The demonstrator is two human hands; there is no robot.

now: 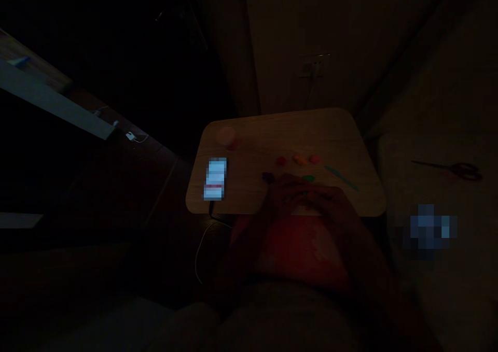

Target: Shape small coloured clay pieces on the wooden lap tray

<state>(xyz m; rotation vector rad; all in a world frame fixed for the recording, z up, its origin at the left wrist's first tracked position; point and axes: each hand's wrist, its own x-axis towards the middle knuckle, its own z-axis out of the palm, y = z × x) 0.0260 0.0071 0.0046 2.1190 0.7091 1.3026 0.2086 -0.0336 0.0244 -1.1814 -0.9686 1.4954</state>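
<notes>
In very dim light, my left hand [286, 192] and my right hand [327, 199] meet at the near edge of a small wooden table [264, 134]. Their fingers are bent together around a bit of green modelling clay [304, 193], of which only a speck shows. Just beyond the fingertips lies a flat green lump [308, 178]. A dark purple lump [268, 177] sits beside my left hand. Farther back rest a red lump [280, 161], an orange lump [300, 159] and a pink lump [314, 158]. A teal stick-like tool [341, 178] lies slantwise at the right.
A lit phone [215, 179] with a cable lies on the table's left side, and a round pale tub [226, 136] stands behind it. Dark scissors [462, 170] rest on a surface at the right. A wall socket [314, 67] holds a plug behind the table.
</notes>
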